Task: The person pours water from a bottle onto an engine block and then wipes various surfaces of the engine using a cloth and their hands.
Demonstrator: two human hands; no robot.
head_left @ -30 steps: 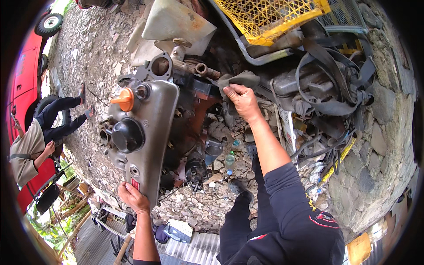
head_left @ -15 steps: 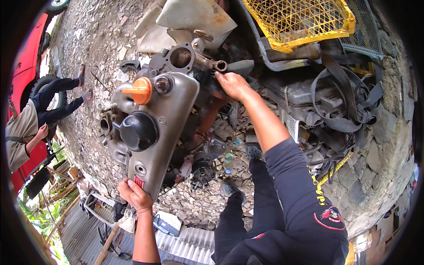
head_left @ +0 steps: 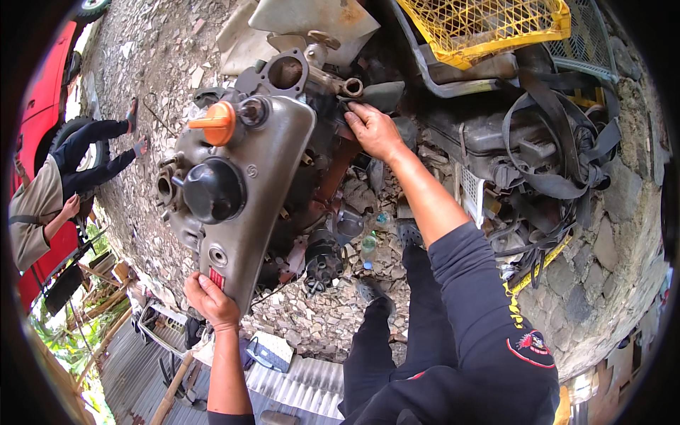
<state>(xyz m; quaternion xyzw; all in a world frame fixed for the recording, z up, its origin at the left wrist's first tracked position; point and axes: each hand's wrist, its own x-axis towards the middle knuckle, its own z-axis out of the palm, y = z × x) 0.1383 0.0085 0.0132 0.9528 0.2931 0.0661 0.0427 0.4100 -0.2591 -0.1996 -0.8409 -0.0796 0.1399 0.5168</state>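
A greasy engine stands in front of me, topped by a long grey-brown valve cover (head_left: 265, 188). The cover carries an orange filler cap (head_left: 213, 125) and a round black housing (head_left: 214, 190). My left hand (head_left: 213, 302) is closed round the cover's near end, thumb on top beside a small red label. At the far right side, my right hand (head_left: 377, 132) is closed on a dark part of the engine, just below a round open pipe end (head_left: 352, 87). Its fingertips are partly hidden. Beyond the cover is a flanged round opening (head_left: 287, 73).
A yellow mesh crate (head_left: 489, 32) and tangled black straps (head_left: 549, 145) lie to the right by a stone wall. Loose parts and a plastic bottle (head_left: 368, 243) rest on stony ground near my feet. A person (head_left: 42, 191) and a red vehicle (head_left: 44, 92) are at far left.
The engine with its cover has shifted away from me and slightly left in the picture. Both hands stay on it; my right thumb and fingers have changed position a little.
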